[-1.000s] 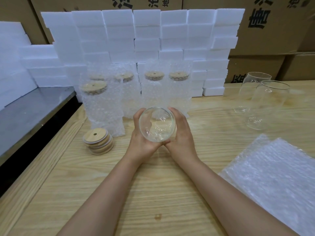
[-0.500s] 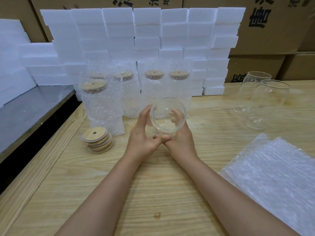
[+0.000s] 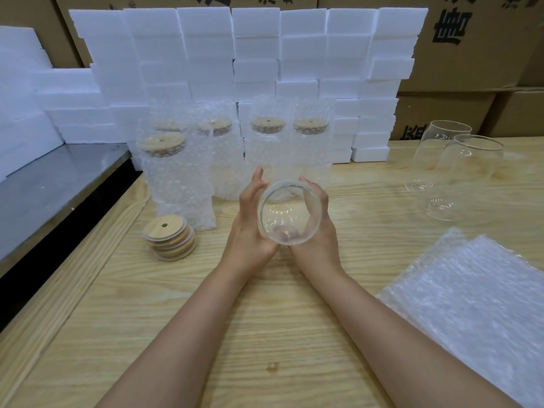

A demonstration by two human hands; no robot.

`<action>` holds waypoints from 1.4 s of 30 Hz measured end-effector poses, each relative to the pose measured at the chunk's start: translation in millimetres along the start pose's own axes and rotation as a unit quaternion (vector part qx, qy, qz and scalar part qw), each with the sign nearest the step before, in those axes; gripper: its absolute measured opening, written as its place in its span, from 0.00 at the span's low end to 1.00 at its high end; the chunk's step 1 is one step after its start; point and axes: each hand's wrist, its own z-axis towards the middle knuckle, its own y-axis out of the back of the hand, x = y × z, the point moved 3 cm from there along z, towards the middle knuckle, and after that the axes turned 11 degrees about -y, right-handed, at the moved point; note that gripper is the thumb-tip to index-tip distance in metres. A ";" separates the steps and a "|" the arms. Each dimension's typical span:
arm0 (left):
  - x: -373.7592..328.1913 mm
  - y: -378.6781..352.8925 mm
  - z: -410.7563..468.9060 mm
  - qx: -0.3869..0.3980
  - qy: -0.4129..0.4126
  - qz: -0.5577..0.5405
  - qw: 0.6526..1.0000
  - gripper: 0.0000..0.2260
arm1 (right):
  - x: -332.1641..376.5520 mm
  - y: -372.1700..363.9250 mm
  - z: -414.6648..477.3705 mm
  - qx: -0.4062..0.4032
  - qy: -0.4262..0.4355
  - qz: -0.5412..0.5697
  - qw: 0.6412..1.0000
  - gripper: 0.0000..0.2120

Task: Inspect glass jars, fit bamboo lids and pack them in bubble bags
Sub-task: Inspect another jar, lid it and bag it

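Facing the camera mouth-first, a clear glass jar [image 3: 289, 213] was held between both hands, so pretty much the whole inside could be seen down to the base. It was wrapped by the right hand [image 3: 321, 231], with the fingers curled over the far rim and down the right side of the glass. The left hand [image 3: 248, 228] was pressed against the jar's left side, palm on the glass and fingers stretched out nearly straight, pointing up and away, not really hooked round anything. Something pinkish was seen through the bottom of the glass, probably a thumb, but whose could not be told.

Everything else, placed off that jar:
- To its left and a bit nearer, a small stack of bamboo lids [image 3: 170, 241] was sat on the wooden table [image 3: 206, 313], each with a hole through it.
- Just behind it, a row of wrapped jars [image 3: 176, 184] was stood upright in bubble bags, lids fitted.
- Behind those, a wall of white foam blocks [image 3: 256, 54] was stacked, with cardboard boxes [image 3: 471, 39] further back.
- Well off to its right and further back, two bare jars [image 3: 468, 175] were stood side by side, no lids.
- To its right and nearer, a flat pile of bubble bags [image 3: 477, 307] was laid out.
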 end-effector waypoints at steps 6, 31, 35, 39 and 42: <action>10.0 -4.2 -6.0 0.010 0.081 -0.052 0.995 0.41 | -3.1 -1.0 -0.4 0.007 0.021 -0.030 0.999 0.39; 1.0 2.8 -4.5 0.011 0.050 -0.027 0.998 0.40 | -5.9 -0.1 4.6 0.003 -0.002 -0.028 1.000 0.38; 4.6 3.6 -4.6 0.012 0.100 -0.047 0.994 0.40 | -4.4 -1.0 2.1 0.018 0.012 -0.009 1.000 0.39; 5.5 2.5 -7.3 0.012 0.190 -0.095 0.977 0.41 | -6.4 -0.8 1.0 0.036 -0.012 -0.002 0.999 0.40; 1.1 3.6 -5.7 0.038 0.211 -0.050 0.976 0.39 | -8.3 0.3 0.3 0.037 -0.041 0.008 0.998 0.40</action>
